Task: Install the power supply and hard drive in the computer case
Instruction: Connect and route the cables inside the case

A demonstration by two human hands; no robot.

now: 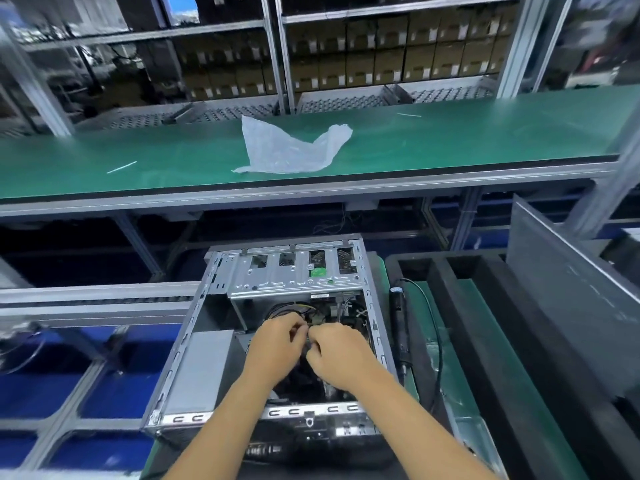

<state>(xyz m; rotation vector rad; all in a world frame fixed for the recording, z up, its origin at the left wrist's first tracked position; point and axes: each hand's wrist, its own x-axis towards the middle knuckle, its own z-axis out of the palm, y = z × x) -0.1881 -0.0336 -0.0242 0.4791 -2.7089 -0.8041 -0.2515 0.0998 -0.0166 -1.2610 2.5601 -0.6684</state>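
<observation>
An open metal computer case lies in front of me with its side off. A grey power supply sits inside along its left wall. The silver drive cage spans the far end. Both my hands are inside the case, close together over the dark interior. My left hand and my right hand have curled fingers that pinch a bundle of cables between them. More black and yellow wires loop just beyond my fingers. What the cables connect to is hidden by my hands.
A black electric screwdriver with its cord lies right of the case in a black foam tray. A grey panel leans at the far right. A crumpled clear plastic bag lies on the green conveyor belt beyond. Blue bins sit at the lower left.
</observation>
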